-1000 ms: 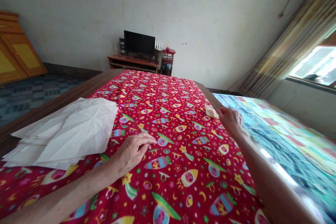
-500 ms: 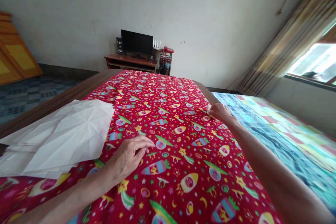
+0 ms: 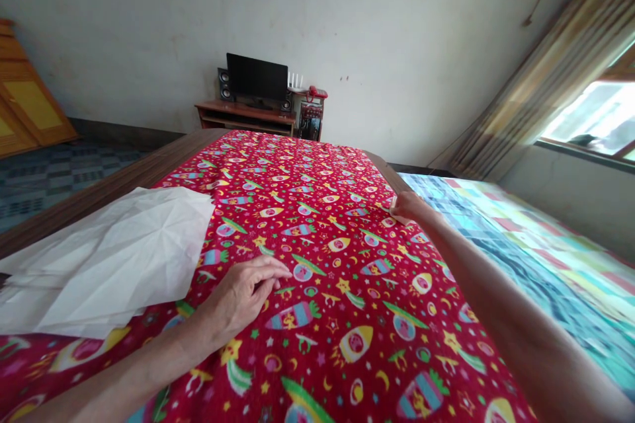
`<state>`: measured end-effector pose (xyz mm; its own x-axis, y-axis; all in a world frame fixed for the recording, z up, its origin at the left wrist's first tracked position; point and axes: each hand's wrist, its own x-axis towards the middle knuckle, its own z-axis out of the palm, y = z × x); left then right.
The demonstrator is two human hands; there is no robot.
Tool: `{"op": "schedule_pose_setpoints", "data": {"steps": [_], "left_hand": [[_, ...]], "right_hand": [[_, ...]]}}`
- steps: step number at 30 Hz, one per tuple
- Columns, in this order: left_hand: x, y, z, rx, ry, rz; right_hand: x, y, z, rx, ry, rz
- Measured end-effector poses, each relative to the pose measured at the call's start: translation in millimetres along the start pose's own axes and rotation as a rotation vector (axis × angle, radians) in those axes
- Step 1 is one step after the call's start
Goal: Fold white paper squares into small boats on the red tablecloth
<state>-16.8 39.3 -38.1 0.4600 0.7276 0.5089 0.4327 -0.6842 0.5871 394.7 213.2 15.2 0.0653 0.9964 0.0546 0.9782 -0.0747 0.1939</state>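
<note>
My left hand (image 3: 245,292) rests on the red patterned cloth (image 3: 317,211) that covers the table, fingers stretched forward and loosely flat, holding nothing. Just left of it lies a stack of creased white paper sheets (image 3: 114,258). My right hand (image 3: 411,207) reaches out to the cloth's far right edge, fingers curled down over a small folded piece of pale paper (image 3: 393,202). Only a sliver of that paper shows at the fingertips.
The brown wooden table edge (image 3: 114,185) runs along the left of the cloth. A bed with a colourful patchwork cover (image 3: 526,244) stands close on the right. Against the far wall stands a desk with a monitor (image 3: 256,77); a yellow cabinet (image 3: 24,106) is at far left.
My right hand has moved farther forward along the cloth's right edge and now covers most of the folded paper. The left hand has stayed in place on the cloth.
</note>
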Motion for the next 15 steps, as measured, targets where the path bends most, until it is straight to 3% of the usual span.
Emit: {"op": "schedule_pose_setpoints", "data": {"steps": [15], "left_hand": [[1.7,3.9,-0.8,-0.025,-0.018,-0.024]], "right_hand": [[0.1,5.0,-0.5,-0.006,-0.06,0.069]]}}
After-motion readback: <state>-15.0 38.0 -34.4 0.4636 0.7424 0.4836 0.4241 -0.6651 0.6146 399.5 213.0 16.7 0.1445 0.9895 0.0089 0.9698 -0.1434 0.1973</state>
